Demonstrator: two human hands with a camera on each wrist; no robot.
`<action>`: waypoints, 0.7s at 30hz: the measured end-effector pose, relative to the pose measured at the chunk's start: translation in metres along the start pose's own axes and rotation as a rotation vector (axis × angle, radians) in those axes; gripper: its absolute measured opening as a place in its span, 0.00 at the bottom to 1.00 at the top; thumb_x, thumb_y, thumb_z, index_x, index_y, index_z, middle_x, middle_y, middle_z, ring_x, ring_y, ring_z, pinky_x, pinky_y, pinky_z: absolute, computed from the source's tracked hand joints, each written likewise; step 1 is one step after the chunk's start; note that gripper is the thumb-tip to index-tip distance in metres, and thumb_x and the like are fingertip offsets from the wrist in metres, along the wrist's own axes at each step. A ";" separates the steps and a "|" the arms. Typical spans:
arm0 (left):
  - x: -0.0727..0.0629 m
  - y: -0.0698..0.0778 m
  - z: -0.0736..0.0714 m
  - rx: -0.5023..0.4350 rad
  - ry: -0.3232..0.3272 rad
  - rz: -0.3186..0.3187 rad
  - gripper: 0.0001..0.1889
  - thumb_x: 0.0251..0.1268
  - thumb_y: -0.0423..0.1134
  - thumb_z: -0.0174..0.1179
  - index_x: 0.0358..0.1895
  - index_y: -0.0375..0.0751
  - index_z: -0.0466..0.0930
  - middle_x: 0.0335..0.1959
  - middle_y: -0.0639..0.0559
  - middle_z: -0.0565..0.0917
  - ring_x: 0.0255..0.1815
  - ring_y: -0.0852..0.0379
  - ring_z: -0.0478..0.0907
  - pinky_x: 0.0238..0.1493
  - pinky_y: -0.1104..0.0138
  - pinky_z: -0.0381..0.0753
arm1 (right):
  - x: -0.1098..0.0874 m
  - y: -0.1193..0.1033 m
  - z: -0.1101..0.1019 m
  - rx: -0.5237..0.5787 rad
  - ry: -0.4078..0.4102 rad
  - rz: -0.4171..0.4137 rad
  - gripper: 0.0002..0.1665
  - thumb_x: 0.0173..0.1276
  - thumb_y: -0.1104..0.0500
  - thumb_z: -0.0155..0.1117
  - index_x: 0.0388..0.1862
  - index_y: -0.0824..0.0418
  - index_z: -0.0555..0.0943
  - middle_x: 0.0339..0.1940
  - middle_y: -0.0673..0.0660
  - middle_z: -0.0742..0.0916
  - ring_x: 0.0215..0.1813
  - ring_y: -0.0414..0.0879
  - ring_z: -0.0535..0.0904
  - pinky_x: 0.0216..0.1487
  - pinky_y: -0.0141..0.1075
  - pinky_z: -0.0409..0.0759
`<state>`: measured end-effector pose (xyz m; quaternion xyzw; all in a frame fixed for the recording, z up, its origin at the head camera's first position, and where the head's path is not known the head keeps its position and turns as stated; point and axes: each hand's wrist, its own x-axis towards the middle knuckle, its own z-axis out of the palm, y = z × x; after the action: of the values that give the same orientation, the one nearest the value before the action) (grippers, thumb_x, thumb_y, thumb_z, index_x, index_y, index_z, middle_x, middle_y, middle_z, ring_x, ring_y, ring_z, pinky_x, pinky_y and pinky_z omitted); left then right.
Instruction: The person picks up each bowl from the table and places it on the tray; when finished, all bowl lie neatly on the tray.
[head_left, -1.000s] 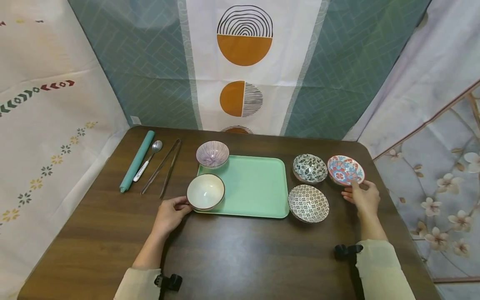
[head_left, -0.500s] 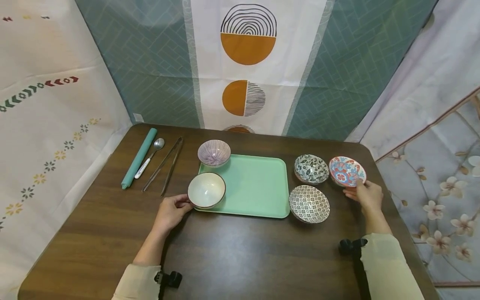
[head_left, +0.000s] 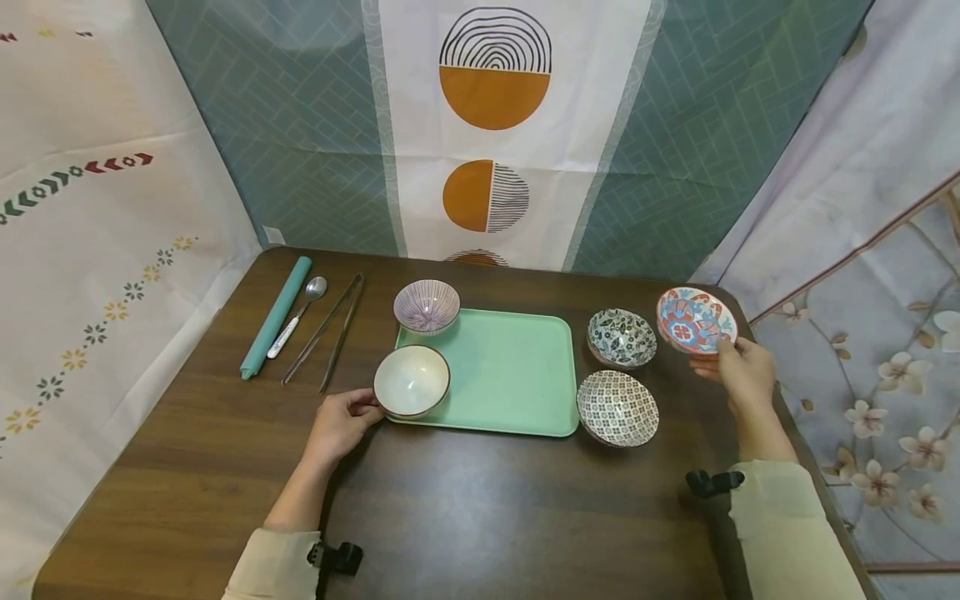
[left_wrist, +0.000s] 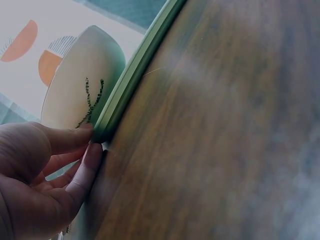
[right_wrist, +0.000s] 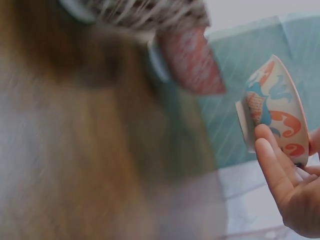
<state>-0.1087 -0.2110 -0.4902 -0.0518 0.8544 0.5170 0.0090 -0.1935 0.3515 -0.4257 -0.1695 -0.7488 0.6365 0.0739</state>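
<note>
A dark wooden worktop (head_left: 480, 517) extends past every side of a pale green tray (head_left: 513, 375). To the tray's left, well apart from it, lies a teal roll (head_left: 276, 318), with metal tongs (head_left: 342, 337) between the two. A brown-checked bowl (head_left: 617, 408) stands just right of the tray's near right corner. A red-and-blue bowl (head_left: 696, 321) is held in the air, well right of the tray; the right hand (head_left: 746, 375) pinches it, thumb at the rim and fingers beneath. On the tray's near left corner sits a cream bowl (head_left: 412, 382), and there the left hand (head_left: 341, 425) pinches the tray's edge. A dark leaf-patterned bowl (head_left: 621, 338) stands right of the tray, a purple-striped bowl (head_left: 426, 307) at its far left corner. A spoon (head_left: 282, 337) lies left of the tray, between roll and tongs.
</note>
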 end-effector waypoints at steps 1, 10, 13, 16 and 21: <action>0.000 0.000 0.000 0.002 0.000 -0.002 0.15 0.64 0.27 0.67 0.52 0.23 0.83 0.39 0.37 0.88 0.39 0.52 0.87 0.35 0.74 0.78 | -0.001 -0.004 0.003 -0.017 -0.018 -0.010 0.31 0.82 0.58 0.41 0.70 0.85 0.61 0.17 0.44 0.86 0.22 0.38 0.86 0.29 0.31 0.83; 0.000 0.001 0.002 0.013 0.022 -0.006 0.15 0.63 0.27 0.68 0.51 0.23 0.84 0.38 0.37 0.89 0.37 0.52 0.87 0.34 0.74 0.78 | -0.007 -0.029 0.043 -0.096 -0.146 -0.093 0.29 0.82 0.59 0.40 0.68 0.83 0.65 0.22 0.43 0.87 0.27 0.37 0.87 0.33 0.32 0.84; 0.000 0.001 0.002 0.011 0.026 -0.008 0.14 0.63 0.27 0.68 0.51 0.23 0.84 0.37 0.37 0.89 0.37 0.53 0.87 0.34 0.74 0.78 | -0.010 -0.034 0.058 -0.116 -0.177 -0.120 0.28 0.82 0.59 0.40 0.65 0.82 0.68 0.23 0.45 0.88 0.28 0.38 0.87 0.34 0.33 0.85; 0.001 0.000 0.002 0.008 0.030 -0.007 0.14 0.63 0.26 0.68 0.50 0.23 0.84 0.38 0.37 0.89 0.36 0.54 0.86 0.34 0.75 0.78 | -0.012 -0.039 0.076 -0.139 -0.207 -0.145 0.27 0.81 0.59 0.42 0.62 0.82 0.71 0.25 0.53 0.89 0.27 0.39 0.87 0.35 0.35 0.85; 0.001 0.000 0.003 0.006 0.038 -0.015 0.14 0.63 0.26 0.67 0.51 0.23 0.84 0.39 0.36 0.88 0.37 0.54 0.86 0.34 0.75 0.78 | -0.017 -0.044 0.106 -0.176 -0.266 -0.156 0.25 0.81 0.59 0.44 0.62 0.80 0.73 0.32 0.66 0.89 0.27 0.42 0.88 0.37 0.39 0.86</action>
<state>-0.1093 -0.2082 -0.4917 -0.0679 0.8555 0.5133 -0.0033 -0.2191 0.2411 -0.3994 -0.0311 -0.8158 0.5774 0.0082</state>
